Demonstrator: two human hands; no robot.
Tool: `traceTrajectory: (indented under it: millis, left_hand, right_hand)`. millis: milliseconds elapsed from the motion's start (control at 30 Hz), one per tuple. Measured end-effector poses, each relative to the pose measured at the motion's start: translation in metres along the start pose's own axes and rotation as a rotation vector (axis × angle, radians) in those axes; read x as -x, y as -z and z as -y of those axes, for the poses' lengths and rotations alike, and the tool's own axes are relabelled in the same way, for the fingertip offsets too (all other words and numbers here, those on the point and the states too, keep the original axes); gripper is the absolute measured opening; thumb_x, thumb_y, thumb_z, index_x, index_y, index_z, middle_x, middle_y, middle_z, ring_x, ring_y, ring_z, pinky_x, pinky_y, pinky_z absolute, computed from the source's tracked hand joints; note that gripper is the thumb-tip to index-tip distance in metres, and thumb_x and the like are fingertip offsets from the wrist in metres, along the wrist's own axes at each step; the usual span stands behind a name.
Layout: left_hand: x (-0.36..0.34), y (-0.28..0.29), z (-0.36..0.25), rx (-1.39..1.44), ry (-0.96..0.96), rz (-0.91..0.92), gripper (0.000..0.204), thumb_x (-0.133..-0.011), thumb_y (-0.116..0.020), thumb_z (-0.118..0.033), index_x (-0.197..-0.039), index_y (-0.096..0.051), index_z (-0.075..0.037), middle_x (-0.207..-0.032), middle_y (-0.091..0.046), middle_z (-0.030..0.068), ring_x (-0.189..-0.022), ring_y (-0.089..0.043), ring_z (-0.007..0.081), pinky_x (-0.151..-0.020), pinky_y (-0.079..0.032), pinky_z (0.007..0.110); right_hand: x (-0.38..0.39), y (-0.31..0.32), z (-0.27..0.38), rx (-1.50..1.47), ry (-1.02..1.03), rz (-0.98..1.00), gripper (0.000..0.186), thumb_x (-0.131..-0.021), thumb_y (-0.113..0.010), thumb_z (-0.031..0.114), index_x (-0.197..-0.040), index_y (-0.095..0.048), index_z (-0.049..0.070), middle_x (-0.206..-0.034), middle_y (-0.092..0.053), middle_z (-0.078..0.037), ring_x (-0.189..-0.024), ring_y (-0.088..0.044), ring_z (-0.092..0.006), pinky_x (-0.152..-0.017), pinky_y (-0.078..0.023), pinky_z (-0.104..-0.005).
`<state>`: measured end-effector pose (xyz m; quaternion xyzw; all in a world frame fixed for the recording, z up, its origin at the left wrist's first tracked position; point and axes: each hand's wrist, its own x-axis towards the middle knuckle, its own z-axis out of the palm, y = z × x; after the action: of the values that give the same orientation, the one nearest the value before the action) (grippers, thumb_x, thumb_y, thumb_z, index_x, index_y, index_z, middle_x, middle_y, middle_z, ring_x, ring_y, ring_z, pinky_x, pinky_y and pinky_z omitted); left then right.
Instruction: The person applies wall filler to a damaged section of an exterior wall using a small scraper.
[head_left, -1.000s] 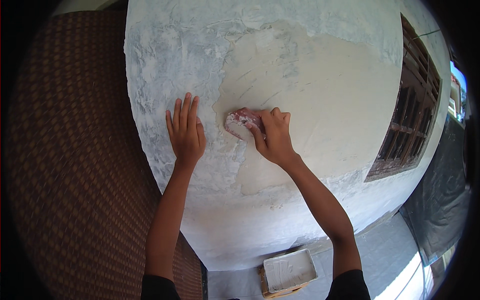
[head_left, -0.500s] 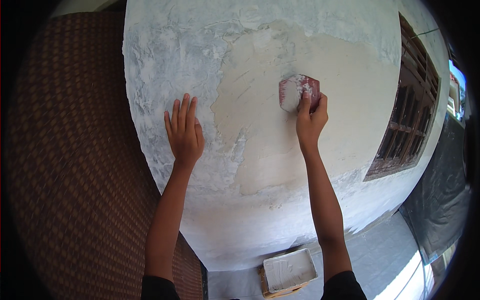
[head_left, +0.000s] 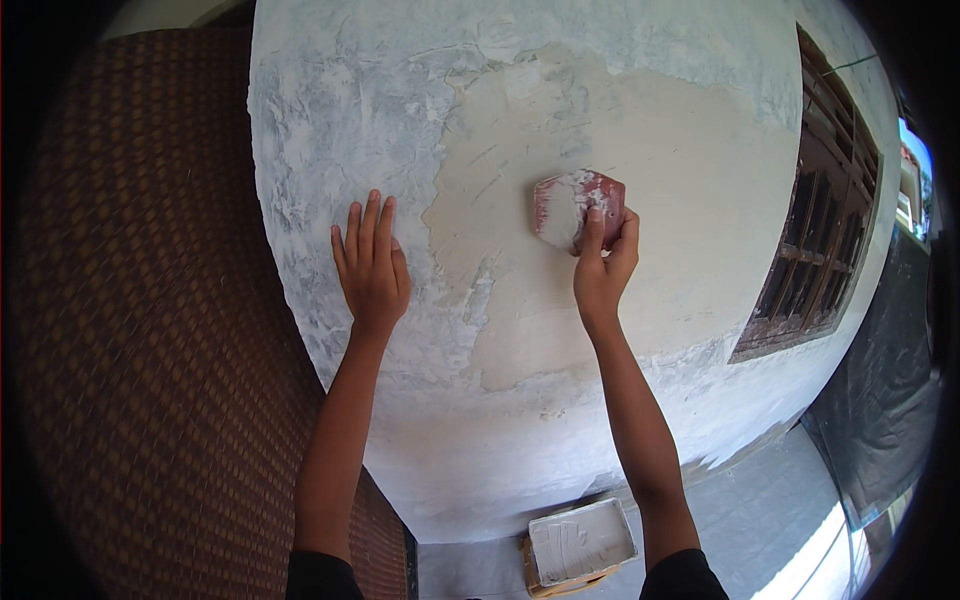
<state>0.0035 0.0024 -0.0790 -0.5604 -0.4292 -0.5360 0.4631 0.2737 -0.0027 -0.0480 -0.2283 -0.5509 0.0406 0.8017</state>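
Observation:
A wall (head_left: 340, 130) with patchy grey-white paint stands before me, bearing a broad cream patch of putty (head_left: 680, 150) across its middle. My left hand (head_left: 373, 268) lies against the wall left of that patch, fingers stretched and holding nothing. Over the cream patch, my right hand (head_left: 604, 268) grips a dark red putty scraper (head_left: 608, 190), thumb on its near face. White putty is smeared over the scraper's left part. Whether its edge touches the wall I cannot tell.
On the grey floor (head_left: 470, 570) below, a tray of white putty (head_left: 583, 541) rests on a box at the wall's foot. A brown woven screen (head_left: 170, 300) runs along the left. To the right are a barred wooden window (head_left: 815, 230) and a dark sheet (head_left: 880, 370).
My right hand has moved the scraper down and slightly left over the cream patch. The left hand stays in nearly the same place.

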Motion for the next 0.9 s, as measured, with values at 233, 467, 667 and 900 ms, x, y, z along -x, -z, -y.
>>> traceTrajectory:
  millis: [233,467,667,900]
  left_hand:
    - [0.003,0.002,0.004,0.003,-0.005,-0.001,0.05,-0.097,-0.042,-0.011,-0.147,-0.048,-0.012,-0.155,-0.043,0.007,-0.146,-0.034,0.0302,-0.12,-0.016,0.054]
    - [0.005,0.001,0.002,0.004,0.006,0.003,0.049,-0.098,-0.042,-0.012,-0.147,-0.048,-0.012,-0.155,-0.043,0.0066,-0.146,-0.034,0.0303,-0.119,-0.016,0.055]
    - [0.003,0.001,0.001,0.002,0.008,0.0,0.049,-0.098,-0.042,-0.012,-0.147,-0.049,-0.012,-0.155,-0.043,0.0067,-0.146,-0.034,0.0305,-0.119,-0.016,0.055]
    - [0.005,0.003,0.003,0.004,0.008,0.005,0.05,-0.098,-0.042,-0.011,-0.147,-0.048,-0.012,-0.155,-0.043,0.007,-0.146,-0.034,0.0308,-0.119,-0.017,0.055]
  right_hand:
    - [0.033,-0.011,-0.021,0.378,0.311,0.189,0.022,-0.094,-0.063,0.014,-0.111,-0.059,0.001,-0.092,-0.06,-0.012,-0.082,-0.05,-0.0259,-0.08,-0.033,-0.0391]
    - [0.059,-0.011,-0.015,0.26,0.29,0.251,0.021,-0.096,-0.062,0.014,-0.111,-0.059,0.001,-0.095,-0.06,-0.012,-0.085,-0.048,-0.0235,-0.081,-0.035,-0.0372]
    - [0.034,-0.005,-0.011,-0.037,-0.133,-0.143,0.024,-0.102,-0.056,0.023,-0.108,-0.056,0.0,-0.084,-0.062,-0.006,-0.074,-0.055,-0.0118,-0.066,-0.046,-0.0287]
    - [0.071,-0.015,-0.016,0.383,0.41,0.359,0.021,-0.095,-0.064,0.013,-0.111,-0.059,0.0,-0.092,-0.061,-0.013,-0.084,-0.048,-0.0259,-0.081,-0.037,-0.0391]
